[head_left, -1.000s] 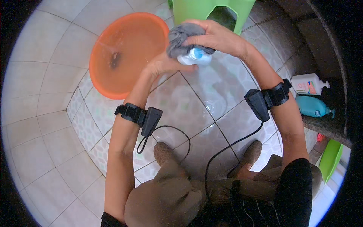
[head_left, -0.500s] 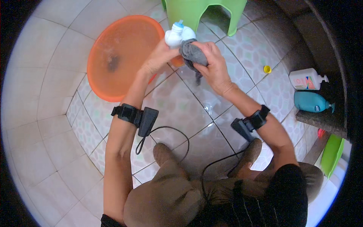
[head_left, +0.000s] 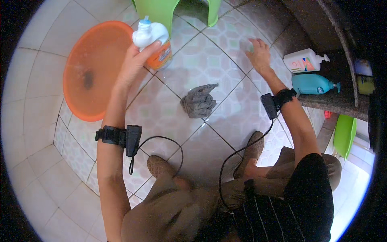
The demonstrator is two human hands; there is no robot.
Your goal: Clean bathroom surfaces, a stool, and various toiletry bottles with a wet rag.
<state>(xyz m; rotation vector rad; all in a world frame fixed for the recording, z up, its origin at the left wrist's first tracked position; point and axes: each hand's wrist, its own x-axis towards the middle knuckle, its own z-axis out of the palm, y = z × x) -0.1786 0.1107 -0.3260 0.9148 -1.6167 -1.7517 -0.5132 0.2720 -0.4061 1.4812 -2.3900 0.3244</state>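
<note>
My left hand (head_left: pixel 137 60) is wrapped round a white plastic bottle (head_left: pixel 142 37) with an orange label and a narrow bluish tip at its open neck. The bottle is held beside the basin's right rim. On the tiles between my arms lies a crumpled grey cloth (head_left: pixel 199 101), touched by neither hand. Out to the right, my right hand (head_left: pixel 259 55) reaches down at the floor with its fingers apart. It covers the spot where a small yellow cap lay, and the cap is hidden now.
An orange basin (head_left: pixel 67 86) with cloudy water and a dark thing in it stands at the left. A green plastic stool (head_left: pixel 157 10) is at the far side. On a low shelf at the right are a white pump bottle (head_left: pixel 302 61) and a teal pump bottle (head_left: pixel 312 84). Cables run from my wrist straps.
My right hand has let go of the grey cloth, which now lies on the floor, and has moved right to the yellow cap's spot. My left hand still holds the bottle. The view has shifted right.
</note>
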